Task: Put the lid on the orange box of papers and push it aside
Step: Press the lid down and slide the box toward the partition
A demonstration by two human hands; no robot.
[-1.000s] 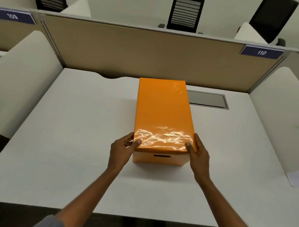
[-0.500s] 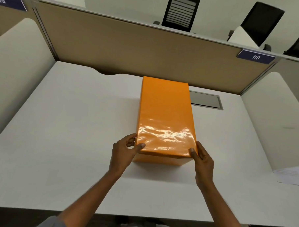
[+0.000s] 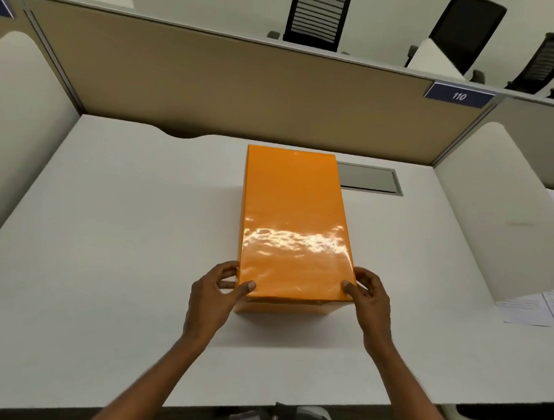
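One white desk carries the orange box at centre, glossy lid seated on top. Left hand and right hand clamp the lid's near corners, thumbs on top.

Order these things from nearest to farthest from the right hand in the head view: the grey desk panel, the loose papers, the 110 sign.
Measured from the right hand:
1. Grey desk panel, set in the desk beyond the hand, beside the orange box.
2. Loose papers, at the right edge.
3. 110 sign, on top of the far partition.
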